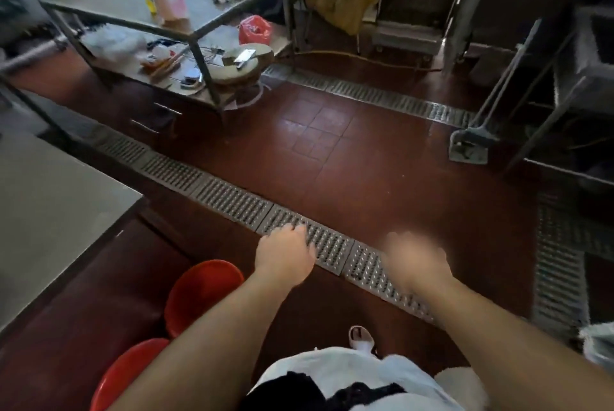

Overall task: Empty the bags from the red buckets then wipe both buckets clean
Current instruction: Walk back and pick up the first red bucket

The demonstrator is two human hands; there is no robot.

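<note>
From the head view, two red buckets sit on the floor at about 7 o'clock. The far bucket and the near bucket stand close together, beside the gray counter. I cannot tell what is inside them. Two bare hands reach out over the floor. The left hand holds nothing, fingers loose. The right hand is blurry, so I cannot tell its shape. One long drain grate runs under both hands. At 12 o'clock, open red floor spreads out to a metal table.
</note>
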